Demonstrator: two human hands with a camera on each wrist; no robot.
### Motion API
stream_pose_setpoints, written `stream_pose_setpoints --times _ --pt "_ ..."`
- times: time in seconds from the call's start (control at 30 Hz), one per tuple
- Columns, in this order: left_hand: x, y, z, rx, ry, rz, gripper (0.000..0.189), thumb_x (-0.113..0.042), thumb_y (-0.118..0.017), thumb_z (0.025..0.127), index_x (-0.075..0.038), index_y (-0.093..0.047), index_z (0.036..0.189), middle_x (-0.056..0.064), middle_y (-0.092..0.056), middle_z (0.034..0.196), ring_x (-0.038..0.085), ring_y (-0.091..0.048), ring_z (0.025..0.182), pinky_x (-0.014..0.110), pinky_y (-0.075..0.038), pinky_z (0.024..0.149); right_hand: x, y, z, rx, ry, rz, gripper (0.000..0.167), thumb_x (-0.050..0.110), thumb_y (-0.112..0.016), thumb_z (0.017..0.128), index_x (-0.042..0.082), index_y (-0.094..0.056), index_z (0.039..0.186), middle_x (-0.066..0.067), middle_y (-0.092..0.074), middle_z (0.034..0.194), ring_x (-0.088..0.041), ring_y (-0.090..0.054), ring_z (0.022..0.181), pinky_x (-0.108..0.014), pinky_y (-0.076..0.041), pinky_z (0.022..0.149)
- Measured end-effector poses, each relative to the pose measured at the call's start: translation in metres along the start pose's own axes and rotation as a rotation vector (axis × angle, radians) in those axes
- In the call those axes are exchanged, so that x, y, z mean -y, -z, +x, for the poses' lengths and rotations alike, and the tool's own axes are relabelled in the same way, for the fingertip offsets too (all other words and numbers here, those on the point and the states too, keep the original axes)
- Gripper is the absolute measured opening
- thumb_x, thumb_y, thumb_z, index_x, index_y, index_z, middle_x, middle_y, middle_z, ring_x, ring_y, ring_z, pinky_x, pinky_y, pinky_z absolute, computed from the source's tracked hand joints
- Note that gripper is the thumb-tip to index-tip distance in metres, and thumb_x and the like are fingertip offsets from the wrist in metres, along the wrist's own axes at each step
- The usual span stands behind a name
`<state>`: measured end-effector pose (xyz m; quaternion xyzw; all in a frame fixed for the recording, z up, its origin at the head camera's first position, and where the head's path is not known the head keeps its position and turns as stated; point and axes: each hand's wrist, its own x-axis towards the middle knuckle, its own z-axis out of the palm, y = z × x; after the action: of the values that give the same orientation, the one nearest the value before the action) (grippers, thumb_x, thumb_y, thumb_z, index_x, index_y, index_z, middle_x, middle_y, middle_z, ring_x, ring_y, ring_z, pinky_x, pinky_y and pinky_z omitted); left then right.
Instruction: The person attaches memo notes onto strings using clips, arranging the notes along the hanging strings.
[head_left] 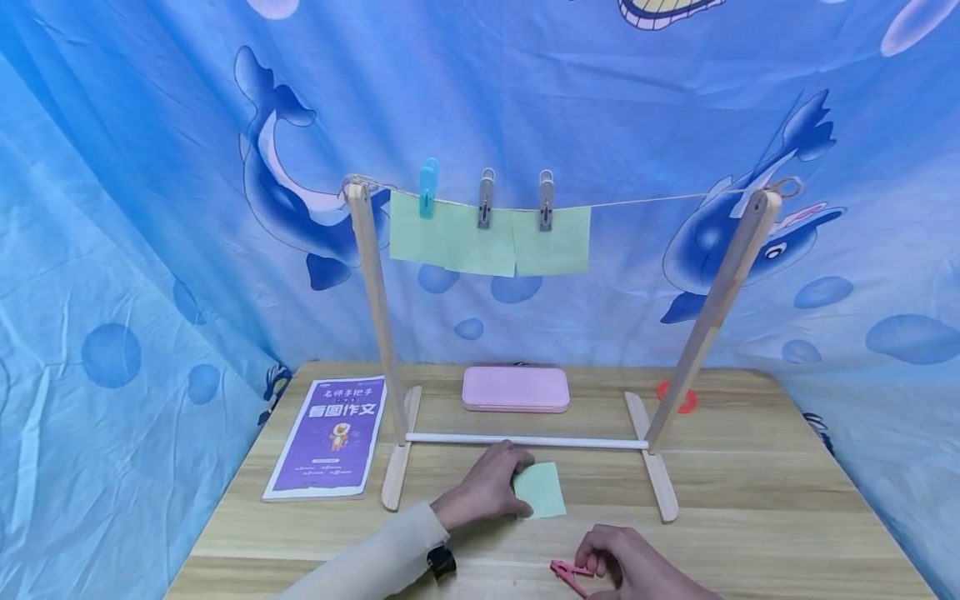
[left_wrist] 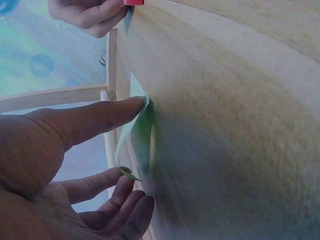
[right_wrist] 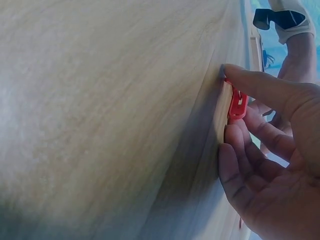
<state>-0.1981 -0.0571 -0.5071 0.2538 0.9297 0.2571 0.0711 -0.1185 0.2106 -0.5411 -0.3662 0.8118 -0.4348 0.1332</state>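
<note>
A small square of light green paper (head_left: 542,490) lies on the wooden table, its left side in my left hand (head_left: 489,485). In the left wrist view, thumb and a finger pinch opposite edges of the paper (left_wrist: 142,135), which bows up between them. Closer to the front of the table, my right hand (head_left: 628,560) holds a pinkish-red clothespin (head_left: 570,573). The right wrist view shows this clothespin (right_wrist: 238,104) between thumb and fingers, low at the tabletop. Some of its far end is hidden by the thumb.
A wooden frame (head_left: 712,325) carries a string with green papers (head_left: 480,242) clipped by one blue (head_left: 428,187) and two grey clothespins (head_left: 546,200). A white bar (head_left: 525,440) joins its feet. Around it are a purple book (head_left: 330,437), pink case (head_left: 516,389) and red ring (head_left: 687,402).
</note>
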Motion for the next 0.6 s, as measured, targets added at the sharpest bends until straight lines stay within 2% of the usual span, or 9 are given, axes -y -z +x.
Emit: stream_pose_setpoints --times 0.2,0.47,0.6 --pt "0.001 -0.001 -0.001 -0.023 0.012 -0.012 0.063 -0.026 -0.100 0.064 -0.012 -0.072 0.118 0.000 -0.064 0.105 0.008 -0.049 0.093 0.018 -0.044 0.078 0.002 0.000 0.000 -0.019 -0.012 -0.030 0.023 0.025 -0.086 0.086 0.016 -0.069 0.098 0.007 -0.062 0.082 0.011 -0.049 0.073 -0.011 -0.045 0.052" --pt "0.003 -0.002 -0.002 -0.043 0.048 0.015 0.057 -0.028 -0.098 0.070 -0.013 -0.069 0.117 -0.001 -0.067 0.108 0.014 -0.057 0.102 0.025 -0.050 0.083 0.012 0.006 -0.001 -0.013 -0.196 0.106 0.020 0.023 -0.082 0.089 0.016 -0.073 0.104 0.011 -0.063 0.083 0.006 -0.052 0.068 -0.014 -0.044 0.052" --pt "0.003 -0.001 -0.002 -0.057 0.065 0.007 0.048 -0.021 -0.094 0.075 -0.012 -0.071 0.116 0.001 -0.071 0.112 0.019 -0.062 0.107 0.032 -0.055 0.088 0.015 0.008 0.001 -0.030 -0.222 0.096 0.021 0.024 -0.081 0.091 0.014 -0.075 0.107 0.013 -0.064 0.083 0.004 -0.055 0.070 -0.016 -0.048 0.055"
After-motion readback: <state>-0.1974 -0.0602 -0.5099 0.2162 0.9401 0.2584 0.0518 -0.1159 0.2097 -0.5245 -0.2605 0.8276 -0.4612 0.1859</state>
